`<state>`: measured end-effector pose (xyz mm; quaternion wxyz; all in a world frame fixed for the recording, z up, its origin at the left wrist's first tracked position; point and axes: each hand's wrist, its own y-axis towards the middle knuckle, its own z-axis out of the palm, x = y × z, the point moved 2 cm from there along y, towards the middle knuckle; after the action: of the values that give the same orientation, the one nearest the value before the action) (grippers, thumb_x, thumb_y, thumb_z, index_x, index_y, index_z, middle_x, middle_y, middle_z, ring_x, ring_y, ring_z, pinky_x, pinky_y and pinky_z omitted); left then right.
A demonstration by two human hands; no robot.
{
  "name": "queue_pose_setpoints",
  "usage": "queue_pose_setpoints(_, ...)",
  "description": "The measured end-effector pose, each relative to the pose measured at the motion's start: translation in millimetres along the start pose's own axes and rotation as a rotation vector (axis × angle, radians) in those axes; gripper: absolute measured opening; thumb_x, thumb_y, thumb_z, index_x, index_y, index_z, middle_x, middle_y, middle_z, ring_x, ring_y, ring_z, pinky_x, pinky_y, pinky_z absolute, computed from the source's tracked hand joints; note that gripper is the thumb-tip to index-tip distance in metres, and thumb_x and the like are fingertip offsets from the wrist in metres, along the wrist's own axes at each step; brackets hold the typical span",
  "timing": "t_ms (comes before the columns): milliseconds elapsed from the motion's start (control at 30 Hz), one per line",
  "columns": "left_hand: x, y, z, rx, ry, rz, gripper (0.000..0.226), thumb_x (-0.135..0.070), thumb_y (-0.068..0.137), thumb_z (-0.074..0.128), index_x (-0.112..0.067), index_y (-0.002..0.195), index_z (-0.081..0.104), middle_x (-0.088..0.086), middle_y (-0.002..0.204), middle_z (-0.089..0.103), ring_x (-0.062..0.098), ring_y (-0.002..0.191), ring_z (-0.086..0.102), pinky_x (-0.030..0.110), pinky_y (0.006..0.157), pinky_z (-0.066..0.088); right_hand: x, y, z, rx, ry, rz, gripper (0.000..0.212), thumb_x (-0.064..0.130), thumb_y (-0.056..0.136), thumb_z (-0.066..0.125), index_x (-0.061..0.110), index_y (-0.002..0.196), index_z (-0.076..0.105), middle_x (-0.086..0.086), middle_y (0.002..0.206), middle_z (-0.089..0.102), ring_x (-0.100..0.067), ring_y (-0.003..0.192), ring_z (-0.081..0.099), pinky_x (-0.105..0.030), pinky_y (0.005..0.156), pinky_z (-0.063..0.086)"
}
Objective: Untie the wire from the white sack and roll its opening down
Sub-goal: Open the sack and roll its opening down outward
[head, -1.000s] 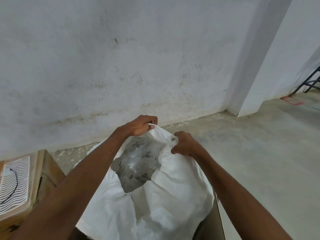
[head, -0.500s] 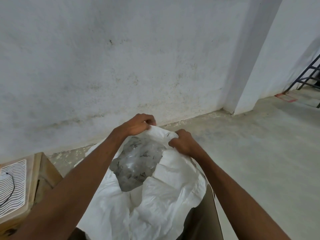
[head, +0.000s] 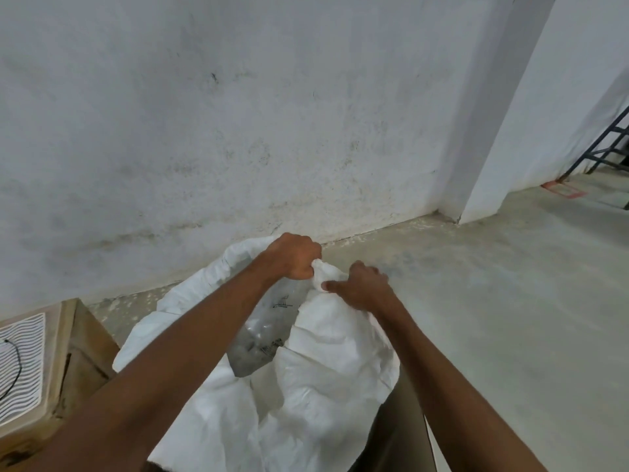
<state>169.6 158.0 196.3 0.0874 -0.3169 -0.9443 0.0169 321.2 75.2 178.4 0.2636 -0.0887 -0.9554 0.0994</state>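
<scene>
One white sack [head: 316,396] stands open on the floor by the wall, with clear plastic packets [head: 262,335] inside carrying dark print too small and blurred to read; packet count cannot be told. Two hands work its far rim: left hand [head: 295,255] with fingers curled tight round a bunched fold, right hand [head: 362,287] just beside it, thumb and fingers pinching the fabric. One cardboard box [head: 68,352] at left carries one white wavy-ribbed sheet [head: 20,366] with one thin black wire [head: 13,369] on it.
</scene>
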Motion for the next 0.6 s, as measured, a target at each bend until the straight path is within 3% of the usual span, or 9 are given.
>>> queue_pose_setpoints(67, 5.3, 7.1, -6.3, 0.067, -0.001, -0.019, 0.027, -0.029, 0.091, 0.055, -0.016, 0.112, 0.065, 0.004, 0.104, 0.069, 0.025, 0.094, 0.066, 0.032, 0.074, 0.047, -0.9, -6.2, 6.8, -0.021, 0.009, 0.001, 0.074, 0.058, 0.087, 0.067, 0.005, 0.135, 0.05, -0.017, 0.136, 0.054, -0.036, 0.126, 0.052, -0.044, 0.1, 0.045)
queue_pose_setpoints(200, 19.2, 10.4, -9.6, 0.135, -0.142, -0.009, 0.013, -0.014, 0.079, 0.058, -0.017, 0.091, 0.064, 0.002, 0.09, 0.068, 0.027, 0.089, 0.066, 0.037, 0.072, 0.053, -19.7, -0.7, 21.8, -0.058, 0.336, -0.026, 0.033, 0.032, 0.096, 0.059, 0.0, 0.106, 0.063, -0.015, 0.109, 0.067, -0.032, 0.104, 0.064, -0.031, 0.078, 0.045)
queue_pose_setpoints(233, 20.7, 8.3, -9.2, 0.103, -0.178, 0.013, 0.019, -0.011, 0.073, 0.061, -0.02, 0.091, 0.059, 0.0, 0.085, 0.063, 0.026, 0.086, 0.064, 0.036, 0.068, 0.05, -23.4, -1.4, 21.8, -0.05, 0.439, -0.023, 0.03, 0.027, 0.098, 0.055, -0.001, 0.099, 0.066, -0.015, 0.101, 0.068, -0.03, 0.097, 0.065, -0.03, 0.076, 0.044)
queue_pose_setpoints(300, 14.0, -0.3, -6.9, -0.017, -0.229, 0.125, 0.058, -0.013, 0.061, 0.068, -0.027, 0.115, 0.052, -0.005, 0.09, 0.053, 0.019, 0.084, 0.057, 0.031, 0.063, 0.039, -27.0, -6.4, 20.2, 0.057, 0.735, 0.042, 0.03, 0.021, 0.098, 0.053, -0.004, 0.095, 0.069, -0.014, 0.094, 0.07, -0.026, 0.087, 0.066, -0.033, 0.076, 0.047)
queue_pose_setpoints(367, -3.5, -10.3, 0.4, -0.133, -0.294, 0.297, 0.089, -0.014, 0.052, 0.073, -0.03, 0.135, 0.045, -0.009, 0.102, 0.051, 0.012, 0.089, 0.053, 0.027, 0.071, 0.041, -28.5, -12.9, 17.5, 0.192, 1.02, 0.165, 0.029, 0.02, 0.093, 0.053, -0.001, 0.095, 0.073, -0.016, 0.091, 0.073, -0.028, 0.084, 0.067, -0.035, 0.078, 0.051)
queue_pose_setpoints(400, -12.1, -12.2, 7.6, -0.159, -0.31, 0.357, 0.09, -0.013, 0.052, 0.074, -0.029, 0.136, 0.047, -0.01, 0.104, 0.054, 0.011, 0.092, 0.054, 0.026, 0.076, 0.043, -29.2, -14.5, 16.3, 0.237, 1.132, 0.205, 0.029, 0.02, 0.09, 0.052, 0.0, 0.093, 0.073, -0.017, 0.088, 0.073, -0.029, 0.081, 0.067, -0.035, 0.076, 0.051)
queue_pose_setpoints(500, -30.2, -16.1, 23.6, -0.159, -0.306, 0.366, 0.056, -0.016, 0.062, 0.069, -0.02, 0.117, 0.059, -0.002, 0.097, 0.063, 0.02, 0.091, 0.06, 0.031, 0.081, 0.043, -33.7, -18.1, 21.0, 0.313, 1.268, 0.27, 0.032, 0.02, 0.086, 0.049, -0.001, 0.095, 0.07, -0.017, 0.083, 0.072, -0.03, 0.078, 0.066, -0.035, 0.074, 0.052)
queue_pose_setpoints(600, -34.8, -13.3, 24.1, -0.091, -0.106, 0.274, 0.023, -0.032, 0.066, 0.067, -0.024, 0.086, 0.062, -0.009, 0.075, 0.058, 0.018, 0.078, 0.061, 0.03, 0.071, 0.044, -37.5, -20.8, 31.2, 0.331, 1.166, 0.215, 0.029, 0.026, 0.094, 0.05, 0.006, 0.095, 0.07, -0.012, 0.087, 0.073, -0.025, 0.079, 0.067, -0.035, 0.077, 0.054)
